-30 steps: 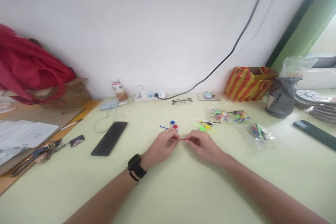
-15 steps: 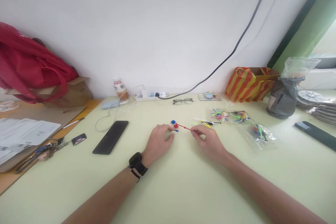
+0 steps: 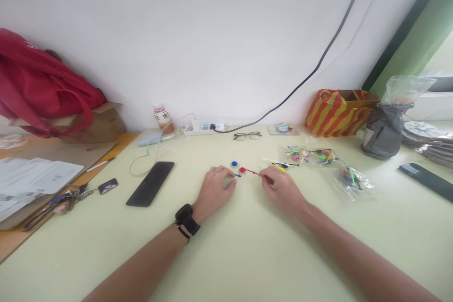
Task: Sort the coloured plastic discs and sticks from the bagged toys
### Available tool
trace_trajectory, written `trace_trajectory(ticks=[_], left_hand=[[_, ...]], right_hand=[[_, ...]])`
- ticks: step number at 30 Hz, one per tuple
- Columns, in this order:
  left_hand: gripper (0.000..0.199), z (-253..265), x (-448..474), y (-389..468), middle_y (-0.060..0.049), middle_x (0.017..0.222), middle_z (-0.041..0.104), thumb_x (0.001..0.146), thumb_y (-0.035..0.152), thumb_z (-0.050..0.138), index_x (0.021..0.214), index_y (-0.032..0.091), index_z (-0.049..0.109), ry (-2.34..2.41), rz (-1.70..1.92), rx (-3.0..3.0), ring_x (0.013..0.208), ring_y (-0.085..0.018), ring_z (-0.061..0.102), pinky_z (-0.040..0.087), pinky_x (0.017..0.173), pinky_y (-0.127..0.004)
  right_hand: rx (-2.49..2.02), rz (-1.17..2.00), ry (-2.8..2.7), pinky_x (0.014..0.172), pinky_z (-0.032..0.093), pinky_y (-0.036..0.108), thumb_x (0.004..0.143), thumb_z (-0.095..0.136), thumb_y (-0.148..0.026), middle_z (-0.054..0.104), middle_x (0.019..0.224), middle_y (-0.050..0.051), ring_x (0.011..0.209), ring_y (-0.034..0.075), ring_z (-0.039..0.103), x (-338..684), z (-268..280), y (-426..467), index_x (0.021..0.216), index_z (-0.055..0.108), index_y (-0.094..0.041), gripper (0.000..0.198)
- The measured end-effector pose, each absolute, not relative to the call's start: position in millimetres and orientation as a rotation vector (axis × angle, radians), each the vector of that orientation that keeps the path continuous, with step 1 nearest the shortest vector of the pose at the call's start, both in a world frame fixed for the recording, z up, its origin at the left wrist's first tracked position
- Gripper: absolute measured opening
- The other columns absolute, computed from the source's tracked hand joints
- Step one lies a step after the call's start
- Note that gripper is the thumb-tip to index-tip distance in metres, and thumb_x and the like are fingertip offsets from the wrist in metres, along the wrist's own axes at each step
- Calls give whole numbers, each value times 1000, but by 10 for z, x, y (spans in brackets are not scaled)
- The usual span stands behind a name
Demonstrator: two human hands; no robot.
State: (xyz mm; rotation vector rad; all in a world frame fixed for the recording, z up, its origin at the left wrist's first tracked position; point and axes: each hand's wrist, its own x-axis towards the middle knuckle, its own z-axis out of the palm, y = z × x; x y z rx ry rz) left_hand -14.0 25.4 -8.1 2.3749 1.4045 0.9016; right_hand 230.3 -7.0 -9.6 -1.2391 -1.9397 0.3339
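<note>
My right hand (image 3: 276, 181) pinches one end of a thin red plastic stick between thumb and fingertips. A small red disc (image 3: 242, 170) is at the stick's other end, to the left. My left hand (image 3: 217, 188), with a ring and a black watch at the wrist, rests curved on the table, thumb and index tips slightly apart. Beside its index fingertip is a small blue arrow-shaped piece (image 3: 238, 175); I cannot tell whether they touch. A round blue piece (image 3: 234, 164) lies just beyond, left of the red disc.
Loose white, yellow and black plastic pieces (image 3: 281, 165) lie beyond my right hand. Several clear bags of coloured parts (image 3: 354, 181) are further right. A black phone (image 3: 150, 184) lies to the left. Eyeglasses (image 3: 247, 136), a power strip (image 3: 203, 128) and a bottle (image 3: 163, 119) are along the wall.
My right hand has shifted slightly right with the red stick, and the red disc has moved right with it, away from the round blue piece. The left hand stays nearly still.
</note>
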Motion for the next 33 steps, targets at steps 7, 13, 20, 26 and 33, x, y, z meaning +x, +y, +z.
trace_trajectory(ticks=[7, 13, 20, 26, 33], left_hand=[[34, -99, -166, 225, -6, 127, 69, 89, 29, 71, 123, 27, 66, 1268, 851, 2326, 127, -28, 58, 46, 111, -47], [61, -71, -172, 159, -7, 149, 59, 92, 39, 71, 149, 31, 51, 1058, 719, 2420, 144, -30, 45, 40, 120, -50], [51, -87, -159, 171, -6, 149, 60, 98, 41, 64, 147, 29, 56, 1043, 657, 2519, 141, -31, 46, 39, 120, -50], [44, -31, -152, 145, -2, 149, 60, 101, 39, 60, 145, 32, 58, 1023, 610, 2565, 140, -29, 47, 39, 119, -49], [32, -24, -141, 135, -3, 140, 66, 98, 34, 64, 130, 31, 69, 990, 670, 2532, 138, -29, 50, 39, 118, -49]], right_hand=[[-1344, 387, -1718, 55, 34, 29, 81, 49, -13, 52, 60, -2, 56, 15, 48, 2356, 79, -109, 65, 51, -22, 18], [-1322, 702, -1690, 55, 37, 27, 78, 53, -15, 56, 62, -2, 57, 14, 50, 2266, 83, -131, 69, 59, -21, 12], [-1111, 1124, -1885, 58, 39, 26, 76, 58, -11, 60, 66, -3, 60, 12, 49, 2244, 89, -207, 75, 68, -19, 13], [-1120, 1000, -2022, 58, 36, 25, 79, 53, -5, 58, 67, -4, 60, 12, 50, 2279, 65, -170, 90, 73, -19, 26], [-1056, 711, -2253, 70, 41, 27, 83, 52, 1, 67, 89, 1, 75, 14, 58, 2269, 39, -186, 102, 78, -25, 41]])
